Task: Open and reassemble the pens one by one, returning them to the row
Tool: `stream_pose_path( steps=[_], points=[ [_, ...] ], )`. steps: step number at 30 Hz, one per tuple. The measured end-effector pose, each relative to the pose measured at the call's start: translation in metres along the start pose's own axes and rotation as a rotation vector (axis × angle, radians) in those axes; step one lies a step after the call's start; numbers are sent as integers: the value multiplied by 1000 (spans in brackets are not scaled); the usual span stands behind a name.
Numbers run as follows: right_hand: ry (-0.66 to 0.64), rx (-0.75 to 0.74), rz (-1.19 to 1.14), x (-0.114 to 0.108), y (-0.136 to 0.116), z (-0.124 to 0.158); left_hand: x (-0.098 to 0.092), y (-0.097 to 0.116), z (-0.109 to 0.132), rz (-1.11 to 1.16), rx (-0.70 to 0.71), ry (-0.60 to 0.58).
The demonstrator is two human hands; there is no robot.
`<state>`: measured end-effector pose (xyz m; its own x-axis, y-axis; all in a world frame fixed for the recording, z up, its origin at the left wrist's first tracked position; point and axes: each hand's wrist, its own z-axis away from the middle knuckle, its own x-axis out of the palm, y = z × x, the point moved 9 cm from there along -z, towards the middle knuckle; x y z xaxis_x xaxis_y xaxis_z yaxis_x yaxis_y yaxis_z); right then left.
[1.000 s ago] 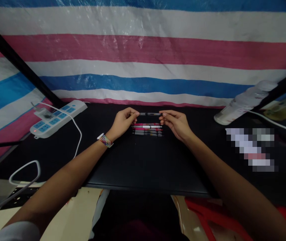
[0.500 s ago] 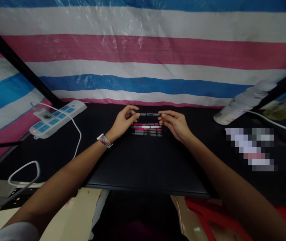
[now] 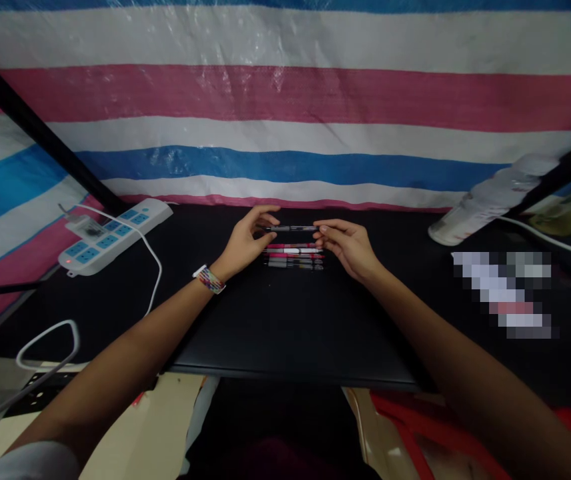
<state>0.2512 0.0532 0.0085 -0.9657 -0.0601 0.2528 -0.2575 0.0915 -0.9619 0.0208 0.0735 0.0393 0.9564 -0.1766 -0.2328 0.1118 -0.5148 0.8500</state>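
1. Your right hand pinches the right end of a dark pen between thumb and fingertips, and the pen lies level, just above the table
2. Your left hand is at the pen's other end with the forefinger lifted and curled over it; whether that hand actually grips the tip cannot be told
3. Directly under the held pen, between your two hands, a row of pens lies side by side on the table, pink, white and dark ones, all parallel to the one you hold and close beneath it
4. A striped wristband sits on your left wrist
5. Well out to the left of the grip lies a white power strip, its white cable running back towards you
6. Well out to the right a clear bottle lies tilted on its side
7. Beyond the grip hangs a striped tarp, with nothing between it and the pen
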Motion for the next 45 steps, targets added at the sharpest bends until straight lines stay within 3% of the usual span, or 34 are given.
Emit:
stream_pose_path(
  steps=[2,8,17,24,35,45],
  points=[
    [3,-8,-8,0,0,0,-2,2,0,-23,18,15],
    [1,-19,5,0,0,0,1,-8,2,-137,-119,-21],
    [8,14,-15,-2,3,-1,-2,1,1,-43,-5,12],
    [-80,231,-217,14,10,6,-5,-3,1,13,-18,70],
    [-42,272,-504,20,13,9,0,-1,2,48,-29,51],
    [-27,313,-553,26,12,14,4,0,4,18,-35,17]
  ],
)
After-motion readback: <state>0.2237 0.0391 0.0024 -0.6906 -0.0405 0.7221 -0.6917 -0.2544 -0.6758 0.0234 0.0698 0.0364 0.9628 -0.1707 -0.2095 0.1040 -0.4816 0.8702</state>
